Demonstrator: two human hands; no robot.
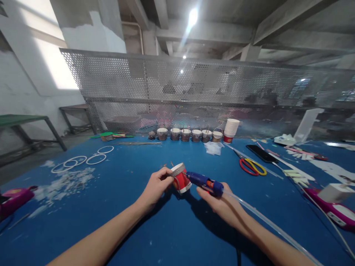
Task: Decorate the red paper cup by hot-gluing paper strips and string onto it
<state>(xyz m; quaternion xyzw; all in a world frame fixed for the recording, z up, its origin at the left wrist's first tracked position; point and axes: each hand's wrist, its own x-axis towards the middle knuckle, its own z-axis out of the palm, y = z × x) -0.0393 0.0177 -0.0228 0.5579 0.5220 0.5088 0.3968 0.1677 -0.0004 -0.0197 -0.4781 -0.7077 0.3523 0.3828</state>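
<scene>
My left hand (158, 185) is closed on a red and white paper cup (181, 181), tilted a little above the blue table. A brownish-grey strip (177, 170) lies along the cup near its rim, pinched under my thumb and fingers. In my right hand (222, 201) is a blue hot glue gun (203, 181), with a long clear glue stick (260, 217) running out of its back. The gun's nozzle points left and is at the cup's side, by the strip; whether it touches I cannot tell.
Several wrapped cups (196, 135) line the back, beside a stack of paper cups (232, 128). Scissors (252, 167) and a phone (261, 153) lie right. White rings (96, 159) and dried glue scraps (66, 184) lie left. A magenta power strip (330, 210) sits far right.
</scene>
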